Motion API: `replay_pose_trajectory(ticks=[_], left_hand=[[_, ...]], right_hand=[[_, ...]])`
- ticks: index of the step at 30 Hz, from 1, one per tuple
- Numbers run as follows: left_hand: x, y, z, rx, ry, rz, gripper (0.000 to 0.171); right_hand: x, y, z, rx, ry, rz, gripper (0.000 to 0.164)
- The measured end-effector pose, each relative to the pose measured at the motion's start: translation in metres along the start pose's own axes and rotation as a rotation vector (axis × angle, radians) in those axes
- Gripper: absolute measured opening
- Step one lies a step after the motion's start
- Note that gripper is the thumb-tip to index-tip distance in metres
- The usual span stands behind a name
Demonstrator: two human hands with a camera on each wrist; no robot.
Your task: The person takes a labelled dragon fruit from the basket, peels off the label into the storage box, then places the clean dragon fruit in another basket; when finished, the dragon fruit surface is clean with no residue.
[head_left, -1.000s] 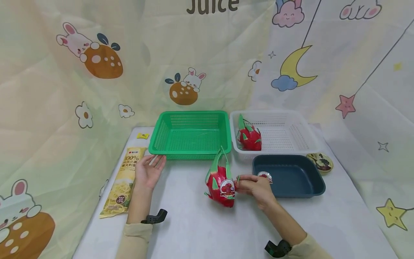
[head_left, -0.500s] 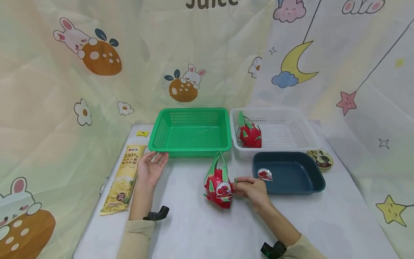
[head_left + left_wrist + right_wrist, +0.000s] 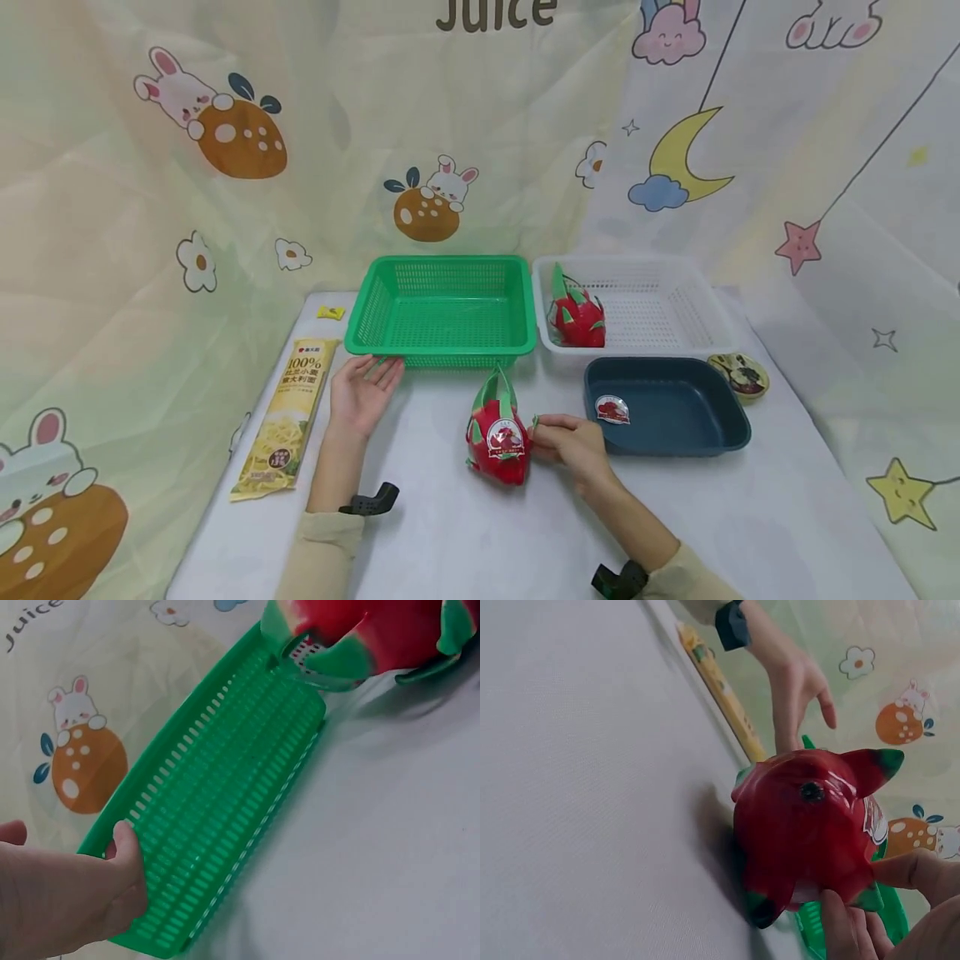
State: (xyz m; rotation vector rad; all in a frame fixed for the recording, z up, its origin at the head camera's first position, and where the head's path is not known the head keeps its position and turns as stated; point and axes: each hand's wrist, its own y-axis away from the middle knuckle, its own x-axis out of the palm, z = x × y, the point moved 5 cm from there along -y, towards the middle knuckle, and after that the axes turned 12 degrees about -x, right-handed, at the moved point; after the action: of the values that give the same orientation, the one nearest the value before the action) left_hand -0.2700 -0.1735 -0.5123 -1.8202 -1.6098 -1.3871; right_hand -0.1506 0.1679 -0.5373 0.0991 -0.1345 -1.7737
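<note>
My right hand pinches a red dragon fruit by one of its green-tipped scales. The fruit has a round label and long green leaves at its top; its blunt red end faces the right wrist camera. A shadow lies beside it on the white table, and it appears held just above the surface. My left hand is palm up, fingers extended, at the front rim of a green slotted basket. In the left wrist view, the left fingers touch the basket's wall.
A white basket with a second dragon fruit stands right of the green one. Before it sit a dark blue tray bearing a round label and a round tin. A pasta packet and small yellow sweet lie left.
My right hand has brought the dragon fruit slightly left and nearer to me, turning its label more to the front. The left hand has slid a little to the right along the green basket's rim.
</note>
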Motion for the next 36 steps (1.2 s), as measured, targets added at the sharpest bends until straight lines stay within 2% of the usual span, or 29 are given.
replay_pose_trajectory(ticks=[6,9,13,18,21,27,31,36], left_hand=[[0.004,-0.001,0.014,-0.015,-0.036,-0.008,0.039],[0.009,-0.003,0.031,-0.059,-0.082,-0.012,0.034],[0.017,-0.008,0.060,-0.140,-0.190,0.013,0.039],[0.028,-0.009,0.084,-0.156,-0.294,0.029,0.045],[0.031,-0.008,0.089,-0.149,-0.307,0.023,0.044],[0.040,-0.007,0.091,-0.140,-0.334,0.018,0.051],[0.041,-0.010,0.095,-0.143,-0.385,-0.003,0.051],[0.043,-0.015,0.105,-0.165,-0.434,-0.014,0.049]], right_hand=[[0.002,-0.005,-0.002,0.025,-0.004,0.005,0.033],[0.002,-0.009,-0.002,0.031,-0.005,0.014,0.035],[0.004,-0.014,0.001,0.030,-0.009,0.051,0.037],[0.004,-0.015,0.008,0.005,-0.001,0.163,0.040],[0.002,-0.017,0.014,-0.035,0.030,0.196,0.042],[-0.006,-0.021,0.035,-0.155,0.066,0.172,0.045],[-0.005,-0.021,0.049,-0.196,0.047,0.248,0.040],[0.001,-0.025,0.058,-0.188,0.039,0.338,0.038]])
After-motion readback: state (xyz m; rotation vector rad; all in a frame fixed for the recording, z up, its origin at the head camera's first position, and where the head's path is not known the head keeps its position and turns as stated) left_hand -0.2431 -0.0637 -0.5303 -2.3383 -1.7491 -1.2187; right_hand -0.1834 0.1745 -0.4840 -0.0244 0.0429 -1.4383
